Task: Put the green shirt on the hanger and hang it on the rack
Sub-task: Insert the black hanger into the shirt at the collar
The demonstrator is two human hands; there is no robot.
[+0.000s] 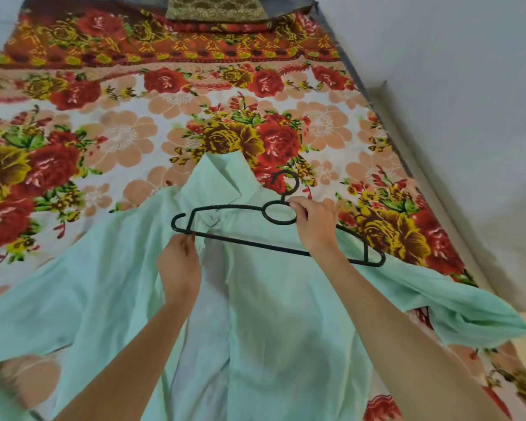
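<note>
Big floral-sheeted bed (110,138) spread out beneath and well beyond both hands. Over it, directly under the hands and running back toward the camera, the green shirt (286,314): front up, open down the middle, collar pointing away just past the left hand, sleeves flung out wide to either side. Held over the shirt's collar end, the black hanger (228,207), hook aimed away, left tip close by the left hand, right tip out beyond the right hand. Right hand (315,226) curled onto the hanger, thumb and fingers pinching the ring just under the hook. Left hand (179,262) curled too, pinching the shirt's front edge below the collar, just beside the hanger's lower bar; touching that bar or not, impossible to say
</note>
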